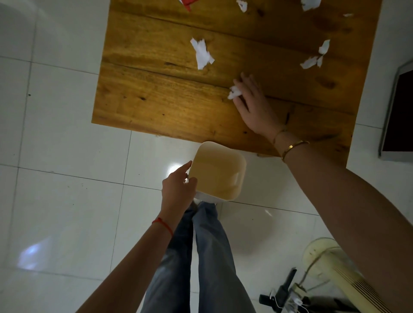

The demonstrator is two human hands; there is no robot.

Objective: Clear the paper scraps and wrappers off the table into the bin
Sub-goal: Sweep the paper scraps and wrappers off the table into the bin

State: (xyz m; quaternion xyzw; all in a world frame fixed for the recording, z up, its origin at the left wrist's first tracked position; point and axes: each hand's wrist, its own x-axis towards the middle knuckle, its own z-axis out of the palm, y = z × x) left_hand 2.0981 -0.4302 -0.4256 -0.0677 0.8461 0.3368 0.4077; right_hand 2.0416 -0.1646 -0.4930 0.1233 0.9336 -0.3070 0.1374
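A wooden table (pixel 169 100) carries several white paper scraps. One torn scrap (pixel 202 53) lies at the centre, another scrap (pixel 315 57) on the right, and smaller scraps (pixel 309 4) sit at the far edge beside a red wrapper (pixel 187 2). My right hand (pixel 252 100) rests on the table with its fingers closed around a crumpled white scrap (pixel 234 92). A cream bin (pixel 218 172) sits just below the table's near edge, and my left hand (pixel 178 190) grips its left rim. The bin looks empty inside.
White tiled floor (pixel 67 156) surrounds the table. A dark flat screen with a grey frame (pixel 397 114) lies at the right. A cream fan base (pixel 330 263) and a black cabled device (pixel 286 290) stand on the floor at bottom right. My legs are below the bin.
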